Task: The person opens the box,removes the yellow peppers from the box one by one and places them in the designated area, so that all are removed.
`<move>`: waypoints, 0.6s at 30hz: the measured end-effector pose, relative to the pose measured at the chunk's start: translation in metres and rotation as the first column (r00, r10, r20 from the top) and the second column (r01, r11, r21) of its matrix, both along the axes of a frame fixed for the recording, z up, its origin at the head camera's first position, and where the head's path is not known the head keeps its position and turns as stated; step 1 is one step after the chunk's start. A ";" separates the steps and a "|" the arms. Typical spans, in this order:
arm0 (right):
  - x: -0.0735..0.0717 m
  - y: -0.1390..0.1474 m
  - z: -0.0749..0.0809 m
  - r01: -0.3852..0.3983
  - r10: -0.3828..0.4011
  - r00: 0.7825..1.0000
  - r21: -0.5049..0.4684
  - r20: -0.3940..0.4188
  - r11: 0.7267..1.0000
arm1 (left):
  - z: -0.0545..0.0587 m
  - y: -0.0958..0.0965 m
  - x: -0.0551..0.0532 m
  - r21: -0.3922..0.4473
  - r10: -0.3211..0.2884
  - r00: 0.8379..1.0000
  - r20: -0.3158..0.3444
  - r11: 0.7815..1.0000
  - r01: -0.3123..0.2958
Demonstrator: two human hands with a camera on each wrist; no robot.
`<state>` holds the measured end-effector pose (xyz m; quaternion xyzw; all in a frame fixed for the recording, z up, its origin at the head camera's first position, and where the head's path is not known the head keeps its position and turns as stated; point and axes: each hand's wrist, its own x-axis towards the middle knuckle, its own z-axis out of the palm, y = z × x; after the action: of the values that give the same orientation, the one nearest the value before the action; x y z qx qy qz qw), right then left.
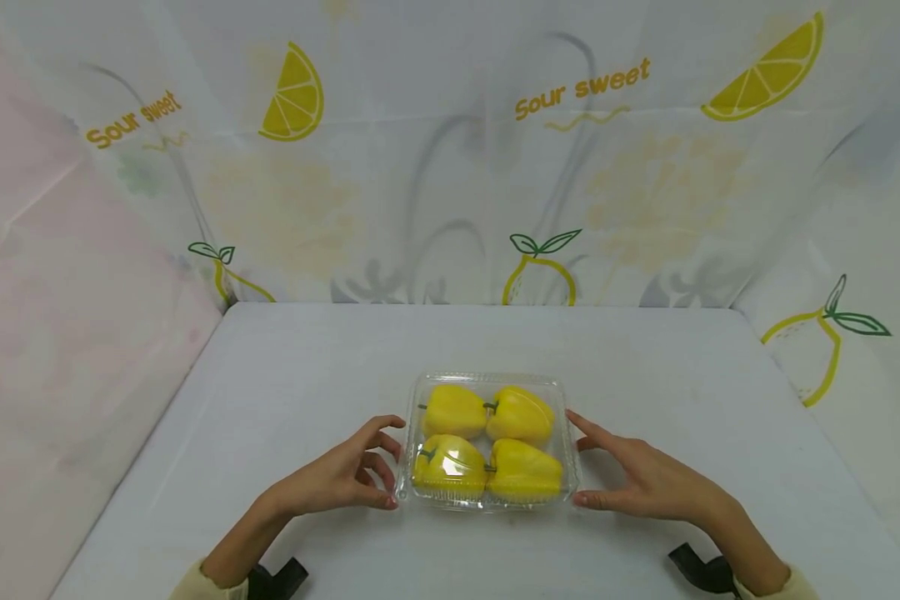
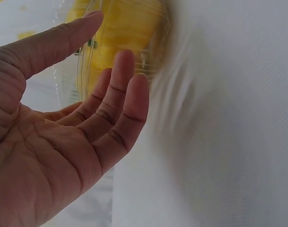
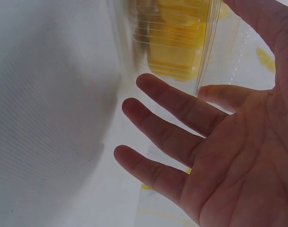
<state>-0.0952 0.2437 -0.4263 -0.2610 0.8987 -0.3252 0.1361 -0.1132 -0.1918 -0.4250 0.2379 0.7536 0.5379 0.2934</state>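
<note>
A clear plastic clamshell box [image 1: 487, 505] lies on the white table, its lid down over several yellow bell peppers [image 1: 521, 415] with green stems. My left hand [image 1: 345, 475] is at the box's left side, thumb near the front corner and fingers loosely bent. At the opposite side is my right hand [image 1: 645, 483], its index fingertip and thumb close to the edge. In the left wrist view the thumb overlaps the box rim [image 2: 81, 71]; contact cannot be told. The right wrist view shows spread fingers [image 3: 158, 127] beside the ribbed box wall [image 3: 139, 33].
The white tabletop [image 1: 345, 350] extends around the box to a back edge. Behind it hangs a lemon-print cloth [image 1: 420, 167], with cloth walls at left and right. Black curved pieces [image 1: 697, 571] show by both wrists.
</note>
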 end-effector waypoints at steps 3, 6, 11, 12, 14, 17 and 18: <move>0.000 0.000 0.001 0.000 0.000 1.000 -0.003 0.012 1.000 | 0.000 0.000 0.000 0.038 -0.008 0.999 0.046 0.999 0.007; 0.001 0.000 0.002 -0.001 0.001 1.000 -0.005 0.014 1.000 | 0.000 0.002 0.000 0.089 -0.024 0.994 0.106 0.996 0.015; 0.001 -0.001 0.002 -0.010 0.010 1.000 -0.011 0.018 1.000 | 0.001 0.003 0.000 0.130 -0.042 0.987 0.152 0.991 0.022; 0.001 -0.001 0.002 -0.015 0.015 1.000 -0.014 0.017 1.000 | 0.001 0.003 0.000 0.131 -0.043 0.986 0.158 0.991 0.022; 0.001 -0.001 0.002 -0.023 0.024 1.000 -0.018 0.016 1.000 | 0.000 0.003 0.000 0.136 -0.045 0.985 0.168 0.990 0.023; 0.002 -0.001 0.002 -0.033 0.033 0.999 -0.019 0.011 0.999 | -0.001 0.003 0.001 0.148 -0.049 0.980 0.194 0.989 0.020; 0.002 -0.001 0.002 -0.033 0.033 0.999 -0.015 0.011 0.999 | -0.001 0.003 0.001 0.151 -0.048 0.979 0.200 0.988 0.018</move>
<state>-0.0932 0.2431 -0.4242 -0.2750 0.8911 -0.3308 0.1447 -0.1122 -0.1888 -0.4257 0.2154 0.6736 0.6089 0.3594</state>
